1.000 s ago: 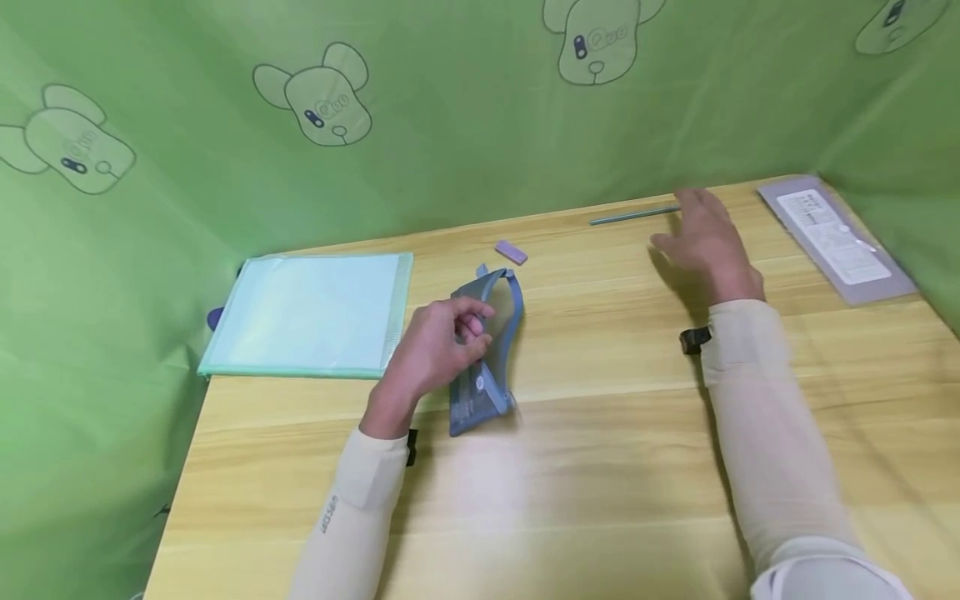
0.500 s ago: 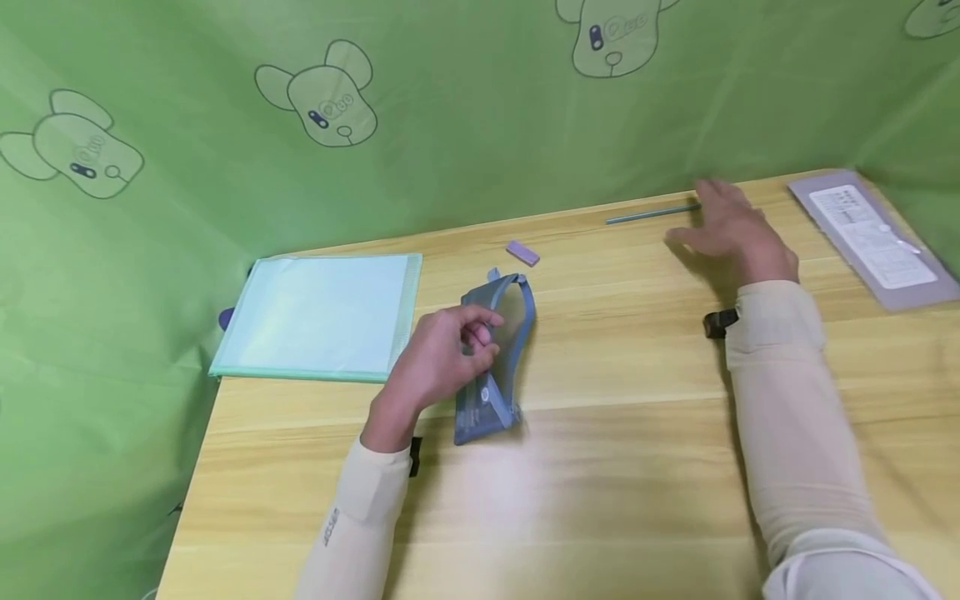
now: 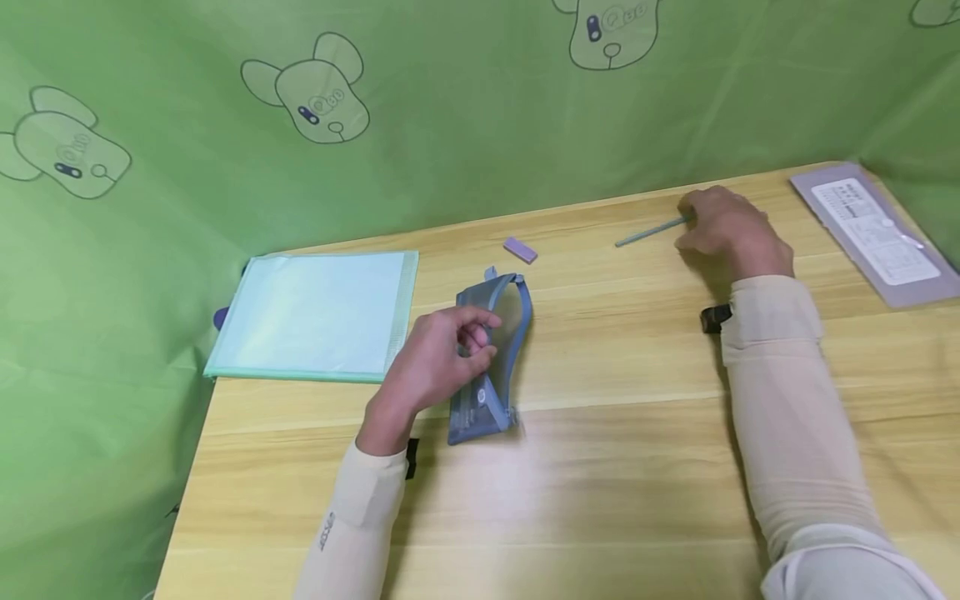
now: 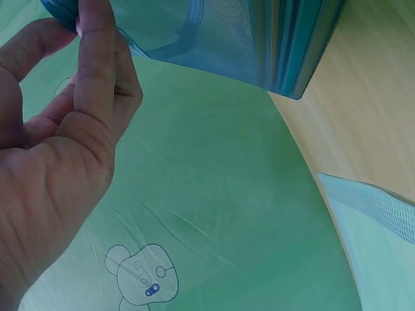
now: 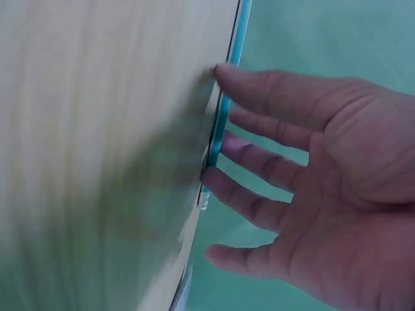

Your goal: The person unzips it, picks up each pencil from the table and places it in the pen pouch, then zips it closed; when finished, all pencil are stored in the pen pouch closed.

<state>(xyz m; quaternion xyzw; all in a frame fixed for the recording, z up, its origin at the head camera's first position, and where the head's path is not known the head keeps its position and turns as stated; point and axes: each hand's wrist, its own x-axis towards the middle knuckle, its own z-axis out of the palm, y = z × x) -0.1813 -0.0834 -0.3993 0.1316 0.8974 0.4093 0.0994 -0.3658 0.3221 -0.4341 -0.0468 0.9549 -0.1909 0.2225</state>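
Observation:
A blue mesh zip pouch (image 3: 480, 408) stands near the middle of the table with its zipped mouth gaping to the right. My left hand (image 3: 442, 354) pinches its rim between thumb and fingers; the wrist view catches the hand holding the mesh (image 4: 220, 39) at the top. Toward the back right, my right hand (image 3: 731, 229) has thumb and fingers on a thin teal pencil (image 3: 651, 233), whose right end is hidden beneath the hand. Close up in the right wrist view, the fingertips and thumb touch the pencil (image 5: 242, 32), the little finger apart from it.
Behind the pouch lies a small purple eraser (image 3: 521, 249). A pale mesh-edged document folder (image 3: 315, 317) is at the left, a purple packet with a white label (image 3: 873, 233) at the far right. Green curtain (image 3: 465, 125) encloses the table's back and sides.
My right hand's fingers have come down and curled in at the pencil. The pencil has turned, its left end now nearer me. My left hand keeps its grip on the pouch.

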